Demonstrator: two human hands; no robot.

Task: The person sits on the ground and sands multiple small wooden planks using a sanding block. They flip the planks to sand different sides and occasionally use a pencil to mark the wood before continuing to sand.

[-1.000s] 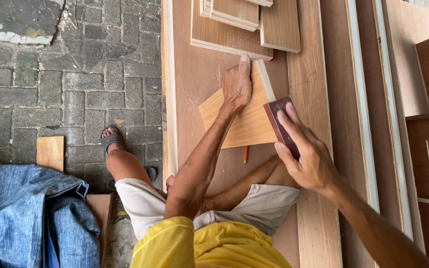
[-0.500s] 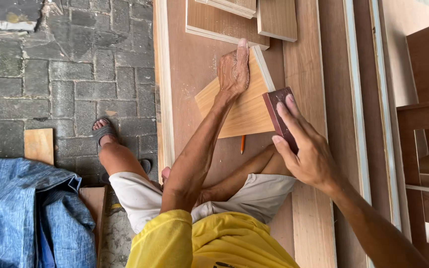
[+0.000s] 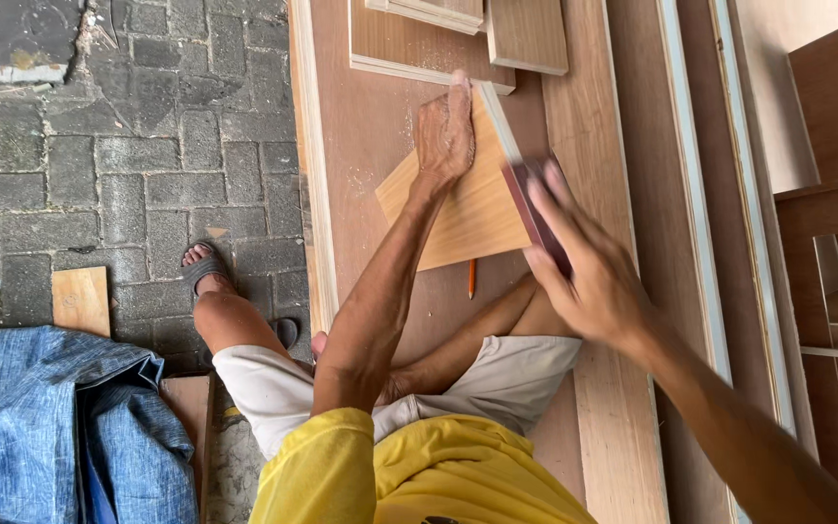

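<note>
A flat piece of light wood (image 3: 463,209) lies on a big brown board. It is turned at a slant, so one corner points up and away. Its top is smooth and pale yellow-brown, with thin lines running along it. A dark red-brown block (image 3: 535,209) is pressed against the right edge of the light wood. The block looks blurry, and fingers cover part of it.

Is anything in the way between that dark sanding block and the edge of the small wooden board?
Nothing visible. The right hand presses the sanding block straight against the board's right edge, while the left hand lies flat on the board. The pencil lies below it, clear of that edge.
</note>
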